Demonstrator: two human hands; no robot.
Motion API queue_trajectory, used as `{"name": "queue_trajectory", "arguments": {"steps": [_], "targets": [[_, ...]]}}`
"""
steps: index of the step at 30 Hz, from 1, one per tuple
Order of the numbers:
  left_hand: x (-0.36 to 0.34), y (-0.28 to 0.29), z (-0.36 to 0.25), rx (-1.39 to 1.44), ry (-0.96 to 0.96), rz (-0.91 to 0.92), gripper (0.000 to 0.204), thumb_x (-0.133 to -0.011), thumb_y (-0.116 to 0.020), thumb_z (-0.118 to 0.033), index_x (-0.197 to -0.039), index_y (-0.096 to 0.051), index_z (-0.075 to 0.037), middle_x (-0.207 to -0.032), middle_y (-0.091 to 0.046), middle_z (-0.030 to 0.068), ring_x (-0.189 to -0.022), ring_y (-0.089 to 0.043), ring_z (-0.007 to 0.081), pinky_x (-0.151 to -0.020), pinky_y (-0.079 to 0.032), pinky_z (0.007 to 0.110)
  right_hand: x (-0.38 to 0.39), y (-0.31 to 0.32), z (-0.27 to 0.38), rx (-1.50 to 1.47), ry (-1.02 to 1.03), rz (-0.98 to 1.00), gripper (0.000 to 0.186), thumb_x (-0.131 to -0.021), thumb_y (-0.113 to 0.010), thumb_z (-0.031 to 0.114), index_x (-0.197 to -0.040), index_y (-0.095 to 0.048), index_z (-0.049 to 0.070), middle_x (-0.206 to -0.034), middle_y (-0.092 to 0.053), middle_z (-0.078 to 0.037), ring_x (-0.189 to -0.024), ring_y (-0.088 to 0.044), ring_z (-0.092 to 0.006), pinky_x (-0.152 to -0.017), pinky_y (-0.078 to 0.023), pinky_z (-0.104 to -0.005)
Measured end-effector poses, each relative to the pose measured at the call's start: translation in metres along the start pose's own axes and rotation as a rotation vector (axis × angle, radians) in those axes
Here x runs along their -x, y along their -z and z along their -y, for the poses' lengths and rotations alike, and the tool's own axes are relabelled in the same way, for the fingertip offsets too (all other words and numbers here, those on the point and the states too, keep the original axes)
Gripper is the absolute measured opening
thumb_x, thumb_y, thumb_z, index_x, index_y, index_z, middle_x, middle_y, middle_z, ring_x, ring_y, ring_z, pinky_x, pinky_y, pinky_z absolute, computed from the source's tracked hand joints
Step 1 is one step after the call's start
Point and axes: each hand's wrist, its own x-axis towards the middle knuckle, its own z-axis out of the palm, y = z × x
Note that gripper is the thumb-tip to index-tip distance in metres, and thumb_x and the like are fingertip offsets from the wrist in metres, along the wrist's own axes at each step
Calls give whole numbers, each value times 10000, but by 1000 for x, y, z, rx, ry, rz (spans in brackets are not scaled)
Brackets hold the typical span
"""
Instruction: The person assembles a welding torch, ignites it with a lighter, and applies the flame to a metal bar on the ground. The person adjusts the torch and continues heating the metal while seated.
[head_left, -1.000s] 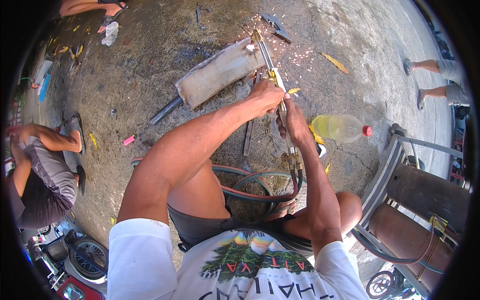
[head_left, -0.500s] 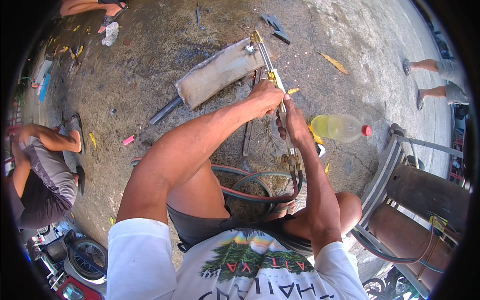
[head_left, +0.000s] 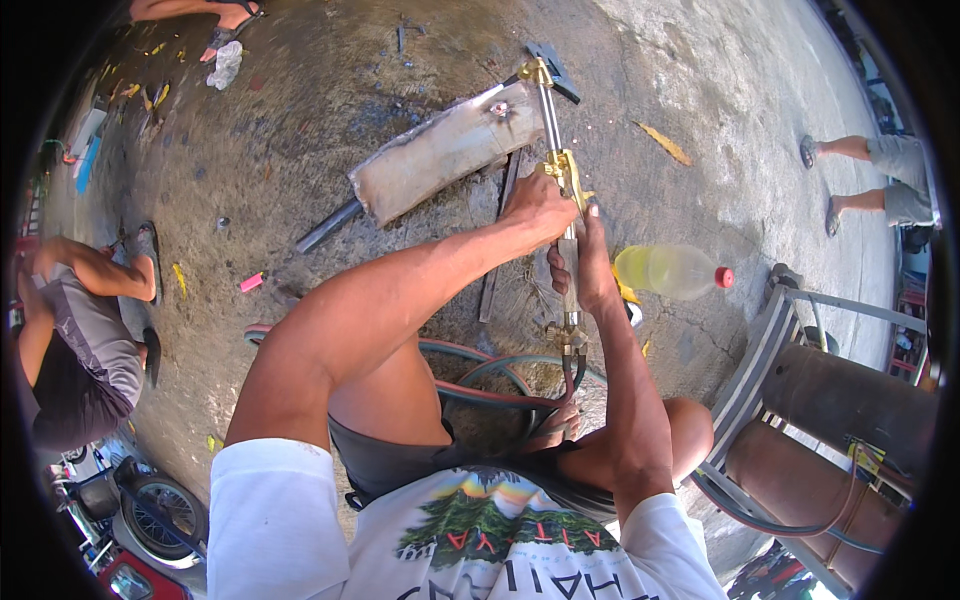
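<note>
My left hand (head_left: 536, 208) is closed around the upper part of a brass-and-silver cutting torch (head_left: 549, 112), near its valves. Just below it my right hand (head_left: 585, 265) grips the torch's handle. The nozzle hangs above the right end of a rusty, pale steel plate (head_left: 420, 165), beside a small bright scorched spot on it. A dark metal bar (head_left: 328, 225) sticks out from under the plate's lower left. Twin red and green hoses (head_left: 485, 395) run from the torch in loops between my legs.
A bottle of yellowish liquid (head_left: 660, 270), metal scraps (head_left: 560, 80) and a pink object (head_left: 251, 281) lie on concrete. Two cylinders (head_left: 840, 395) on a metal cart are at right, a motorcycle (head_left: 160, 510) lower left. Other people's legs (head_left: 105, 270) show at left, right (head_left: 860, 200) and top.
The torch head has moved right along the plate, uncovering the scorched spot. The sparks seen a second ago are gone. The view has shifted slightly; both hands still grip the torch.
</note>
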Motion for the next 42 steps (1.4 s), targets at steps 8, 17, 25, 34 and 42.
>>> {"name": "queue_trajectory", "arguments": {"steps": [8,17,25,34,42], "targets": [[9,-4,-17,70,-104,12,398,-866,-614,-206,-1040,-663,149,-900,-714,287,-831,-728,379,-776,-576,462,9,1,13,-75,141,-47,770,-971,-196,782,-954,-527,87,-642,-439,-8,-466,-386,-132,-425,-328,-287],[3,-4,-9,189,35,73,173,-830,-582,-74,-777,-639,80,-651,-638,160,-537,-621,230,-447,-484,406,6,1,2,95,109,-100,713,-986,-201,766,-983,-510,124,-646,-472,-18,-471,-413,-132,-437,-366,-292],[-4,-2,6,83,75,84,170,-874,-596,-96,-846,-684,47,-665,-664,139,-540,-629,220,-492,-494,405,-5,-5,-7,139,21,-200,677,-996,-293,725,-1044,-511,86,-669,-492,-39,-487,-427,-143,-449,-357,-312],[-5,-2,10,109,186,146,173,-934,-571,-84,-845,-660,33,-608,-617,98,-471,-569,170,-430,-434,372,-5,-9,-8,225,-1,-213,676,-1018,-287,671,-1042,-519,36,-678,-489,-45,-493,-432,-148,-453,-369,-334],[-6,-2,12,126,193,152,176,-927,-578,-86,-849,-642,58,-614,-605,107,-463,-554,174,-407,-406,367,-5,-8,-6,321,-20,-175,657,-1022,-247,685,-1012,-503,80,-671,-491,-38,-495,-439,-148,-477,-387,-323]]}}
